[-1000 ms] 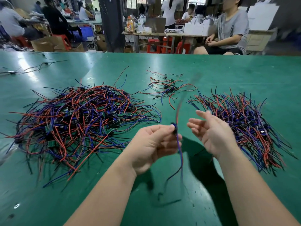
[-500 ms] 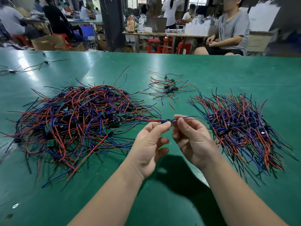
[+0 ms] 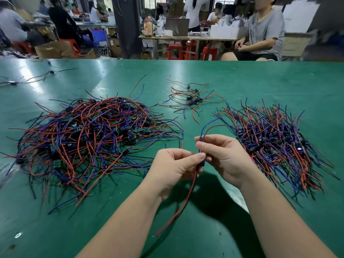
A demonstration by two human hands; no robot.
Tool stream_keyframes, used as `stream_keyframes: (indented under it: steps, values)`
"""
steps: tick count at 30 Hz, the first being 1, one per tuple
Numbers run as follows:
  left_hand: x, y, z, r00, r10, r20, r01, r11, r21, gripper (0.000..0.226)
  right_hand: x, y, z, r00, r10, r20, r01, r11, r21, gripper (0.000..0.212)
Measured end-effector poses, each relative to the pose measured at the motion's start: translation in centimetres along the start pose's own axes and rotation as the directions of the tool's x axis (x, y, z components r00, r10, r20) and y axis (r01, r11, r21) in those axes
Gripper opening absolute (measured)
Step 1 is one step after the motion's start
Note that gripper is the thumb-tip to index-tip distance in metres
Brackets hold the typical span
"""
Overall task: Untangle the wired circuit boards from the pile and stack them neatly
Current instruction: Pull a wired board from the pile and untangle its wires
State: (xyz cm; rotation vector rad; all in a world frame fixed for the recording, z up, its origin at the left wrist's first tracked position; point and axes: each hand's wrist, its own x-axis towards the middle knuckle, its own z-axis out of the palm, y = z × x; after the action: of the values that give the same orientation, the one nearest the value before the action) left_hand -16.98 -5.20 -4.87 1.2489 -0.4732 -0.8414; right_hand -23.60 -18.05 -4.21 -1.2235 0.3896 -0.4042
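Observation:
A big tangled pile of wired circuit boards (image 3: pixel 87 135), red, blue and black leads over small green boards, covers the left of the green table (image 3: pixel 242 84). On the right lies a combed stack of the same boards (image 3: pixel 275 144). Between them, above the table, my left hand (image 3: pixel 173 168) and my right hand (image 3: pixel 221 157) both pinch one small wired board (image 3: pixel 202 162). Its red and black leads (image 3: pixel 183 200) hang toward me; a blue and a red lead (image 3: pixel 210 125) curve up behind my right fingers.
A small loose cluster of wired boards (image 3: pixel 191 101) lies farther back at the centre. Stray wires (image 3: pixel 37 77) rest at the far left. Beyond the table's far edge a person in a grey shirt (image 3: pixel 260 34) sits, with more tables, stools and boxes behind.
The board held level between my fingertips half a second ago now stands upright, its leads hanging down and curving up. A second ago my right hand was open and apart; now it pinches the board.

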Motion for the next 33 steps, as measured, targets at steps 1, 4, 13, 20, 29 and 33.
stream_keyframes:
  steps: [1, 4, 13, 20, 29, 33]
  values:
    - [0.0, -0.1, 0.0, 1.000, -0.014, -0.005, 0.014, 1.000, 0.017, 0.019, 0.1, -0.1, -0.2, 1.000, 0.009, -0.018, -0.008, 1.000, 0.012, 0.012]
    - [0.0, -0.3, 0.2, 0.998, -0.041, 0.038, 0.038, 0.996, 0.075, 0.020, 0.5, -0.9, -1.1, 0.992, -0.026, -0.120, 0.042, 0.990, 0.131, 0.008]
    - [-0.2, -1.1, 0.8, 0.997, -0.048, 0.065, 0.030, 0.969, 0.246, 0.014, 1.3, -1.9, -3.8, 0.941, -0.017, -0.337, 0.082, 0.980, 0.180, 0.006]
    - [0.0, -1.5, 1.0, 0.996, -0.080, 0.039, 0.064, 0.948, 0.311, 0.016, 1.4, -2.1, -4.6, 0.901, -0.006, -0.434, 0.111, 0.970, 0.215, 0.013]
    - [-0.3, -1.5, 1.0, 0.991, -0.116, 0.063, 0.090, 0.944, 0.318, 0.016, 1.7, -1.8, -4.8, 0.856, -0.114, -0.504, 0.124, 0.992, -0.014, 0.012]
    - [-0.5, -1.5, 0.9, 0.985, -0.151, 0.081, 0.116, 0.936, 0.332, 0.015, 1.7, -1.5, -5.2, 0.854, -0.140, -0.502, 0.084, 0.988, -0.131, 0.014]
